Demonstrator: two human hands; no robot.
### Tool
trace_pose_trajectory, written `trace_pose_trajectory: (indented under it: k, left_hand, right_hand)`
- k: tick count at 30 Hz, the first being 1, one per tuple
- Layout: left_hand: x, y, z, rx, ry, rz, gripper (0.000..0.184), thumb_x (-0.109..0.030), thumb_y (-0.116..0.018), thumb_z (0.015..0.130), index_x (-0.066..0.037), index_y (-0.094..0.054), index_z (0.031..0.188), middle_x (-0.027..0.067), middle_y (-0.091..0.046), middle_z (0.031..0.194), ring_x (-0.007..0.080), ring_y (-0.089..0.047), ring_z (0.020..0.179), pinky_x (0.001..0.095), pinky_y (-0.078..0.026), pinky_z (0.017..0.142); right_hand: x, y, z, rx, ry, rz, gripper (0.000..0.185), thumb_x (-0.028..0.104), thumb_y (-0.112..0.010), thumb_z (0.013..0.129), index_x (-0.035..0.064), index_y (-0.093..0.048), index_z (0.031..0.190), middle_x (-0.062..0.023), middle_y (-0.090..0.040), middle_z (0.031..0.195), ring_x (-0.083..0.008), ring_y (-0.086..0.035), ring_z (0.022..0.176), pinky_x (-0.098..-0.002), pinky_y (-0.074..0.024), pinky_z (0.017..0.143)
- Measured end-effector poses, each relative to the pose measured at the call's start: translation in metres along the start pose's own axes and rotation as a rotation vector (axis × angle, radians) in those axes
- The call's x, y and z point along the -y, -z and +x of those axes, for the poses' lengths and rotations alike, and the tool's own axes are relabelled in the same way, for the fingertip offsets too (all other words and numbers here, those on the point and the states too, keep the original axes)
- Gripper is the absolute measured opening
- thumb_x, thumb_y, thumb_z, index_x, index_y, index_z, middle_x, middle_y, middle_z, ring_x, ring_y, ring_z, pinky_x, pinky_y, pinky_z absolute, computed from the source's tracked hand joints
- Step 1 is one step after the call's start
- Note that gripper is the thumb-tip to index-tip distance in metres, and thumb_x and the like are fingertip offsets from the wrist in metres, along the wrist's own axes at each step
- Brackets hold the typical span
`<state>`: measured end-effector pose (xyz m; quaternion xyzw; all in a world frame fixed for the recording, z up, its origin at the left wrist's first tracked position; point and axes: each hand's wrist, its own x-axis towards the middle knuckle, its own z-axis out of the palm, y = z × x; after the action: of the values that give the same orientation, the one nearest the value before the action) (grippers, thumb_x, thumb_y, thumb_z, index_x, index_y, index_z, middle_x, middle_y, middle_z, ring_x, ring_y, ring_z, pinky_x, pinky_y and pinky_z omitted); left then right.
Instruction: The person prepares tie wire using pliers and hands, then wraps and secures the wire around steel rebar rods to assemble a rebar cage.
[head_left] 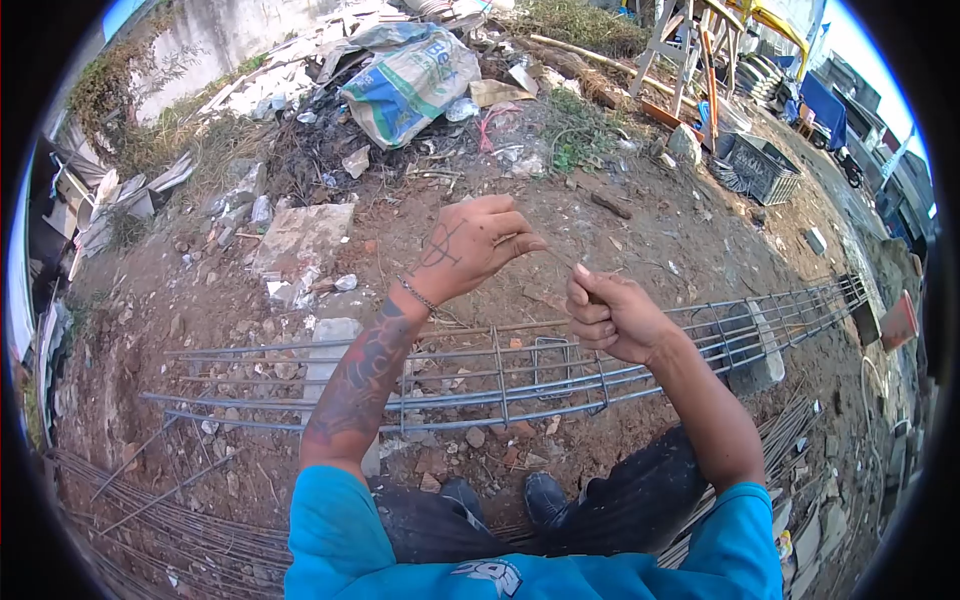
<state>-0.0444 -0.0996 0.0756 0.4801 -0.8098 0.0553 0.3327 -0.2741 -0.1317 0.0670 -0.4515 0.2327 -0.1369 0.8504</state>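
Note:
Between my two raised hands runs a short thin wire point(562, 258). My left hand point(485, 243) pinches one end of it, with the wrist bent and the fingers pointing right. My right hand point(617, 312) is closed around the other end, thumb on top. Below both hands lies a long rebar cage point(450, 404), its lengthwise bars joined by square stirrups on the middle and right parts. A small rectangular stirrup point(553, 366) shows inside the cage, beneath my right hand.
Concrete blocks point(755, 345) prop the cage. Loose rods point(200, 545) lie at lower left. Rubble and a printed sack point(410, 85) are ahead. A plastic crate point(765, 170) and a wooden trestle point(690, 45) stand at upper right. My shoes point(545, 497) are close to the cage.

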Motion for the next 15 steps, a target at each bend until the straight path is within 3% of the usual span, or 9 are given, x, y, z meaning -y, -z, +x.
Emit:
trace_pose_trajectory:
  k: [1,3,5,6,8,9,11,14,15]
  left_hand:
    - [0.002,0.000,0.002,0.021,0.047,-0.020,0.023,-0.025,-0.069,0.079,-0.008,-0.063,0.093,0.0076,-0.058,0.082,0.0255,-0.058,0.075,0.0322,-0.046,0.065]
    - [-0.002,-0.002,0.007,0.039,0.086,-0.049,0.024,-0.027,-0.070,0.079,-0.008,-0.063,0.093,0.0078,-0.058,0.085,0.0258,-0.057,0.077,0.0331,-0.046,0.067]
    - [-0.013,-0.004,0.016,-0.339,-0.157,0.184,0.032,-0.032,-0.072,0.076,-0.010,-0.063,0.097,0.0085,-0.056,0.097,0.0268,-0.055,0.085,0.0359,-0.045,0.073]
    - [-0.020,-0.007,0.019,-0.341,-0.164,0.177,0.032,-0.032,-0.072,0.076,-0.010,-0.063,0.097,0.0085,-0.056,0.097,0.0268,-0.055,0.085,0.0359,-0.045,0.073]
    - [-0.036,-0.013,0.019,-0.571,0.000,0.115,0.042,-0.036,-0.074,0.073,-0.010,-0.063,0.103,0.0096,-0.052,0.106,0.0287,-0.053,0.093,0.0392,-0.045,0.078]
    - [-0.038,-0.021,0.015,-0.571,-0.008,0.107,0.042,-0.036,-0.074,0.073,-0.010,-0.063,0.103,0.0096,-0.052,0.106,0.0287,-0.053,0.093,0.0392,-0.045,0.078]
    - [-0.038,-0.046,-0.002,-0.464,-0.098,-0.295,0.050,-0.034,-0.078,0.069,-0.011,-0.062,0.110,0.0091,-0.053,0.106,0.0274,-0.054,0.092,0.0386,-0.046,0.076]
    - [-0.054,-0.075,-0.019,-0.360,-0.362,-0.289,0.042,-0.027,-0.079,0.069,-0.012,-0.065,0.106,0.0073,-0.054,0.104,0.0236,-0.054,0.091,0.0372,-0.047,0.075]
    - [-0.054,-0.075,-0.017,-0.358,-0.361,-0.285,0.042,-0.027,-0.079,0.069,-0.012,-0.065,0.106,0.0073,-0.054,0.104,0.0236,-0.054,0.091,0.0372,-0.047,0.075]
  right_hand:
    - [0.003,-0.003,0.000,-0.006,-0.003,-0.034,0.035,0.036,-0.035,0.101,0.0146,-0.039,0.073,0.0084,-0.024,0.056,-0.0034,-0.020,0.046,-0.0193,-0.0163,0.039]
    - [0.000,0.000,0.002,-0.027,0.055,-0.020,0.036,0.037,-0.034,0.101,0.0150,-0.038,0.072,0.0081,-0.024,0.056,-0.0036,-0.020,0.046,-0.0191,-0.0164,0.039]
    - [0.003,0.002,0.001,-0.050,0.124,-0.008,0.037,0.038,-0.034,0.100,0.0154,-0.037,0.072,0.0079,-0.024,0.056,-0.0037,-0.020,0.046,-0.0190,-0.0164,0.039]
    - [0.007,0.004,0.000,-0.079,0.188,0.045,0.037,0.039,-0.035,0.100,0.0155,-0.036,0.072,0.0075,-0.024,0.056,-0.0040,-0.020,0.046,-0.0190,-0.0165,0.039]
    - [0.011,0.006,-0.001,-0.116,0.261,0.102,0.037,0.039,-0.035,0.100,0.0157,-0.036,0.071,0.0071,-0.024,0.056,-0.0043,-0.020,0.046,-0.0191,-0.0165,0.039]
    - [0.012,0.006,-0.002,-0.116,0.305,0.149,0.037,0.040,-0.036,0.100,0.0155,-0.036,0.072,0.0068,-0.024,0.056,-0.0046,-0.021,0.046,-0.0192,-0.0172,0.038]
    - [0.014,0.006,-0.003,-0.121,0.350,0.194,0.036,0.040,-0.036,0.100,0.0154,-0.036,0.073,0.0066,-0.025,0.056,-0.0048,-0.023,0.046,-0.0193,-0.0179,0.038]
    - [0.017,0.006,0.000,-0.094,0.396,0.292,0.036,0.041,-0.037,0.099,0.0150,-0.036,0.074,0.0061,-0.026,0.057,-0.0053,-0.025,0.046,-0.0195,-0.0203,0.037]
    - [0.016,0.007,0.000,-0.053,0.393,0.291,0.036,0.041,-0.037,0.099,0.0146,-0.037,0.075,0.0060,-0.027,0.057,-0.0055,-0.026,0.046,-0.0195,-0.0214,0.037]
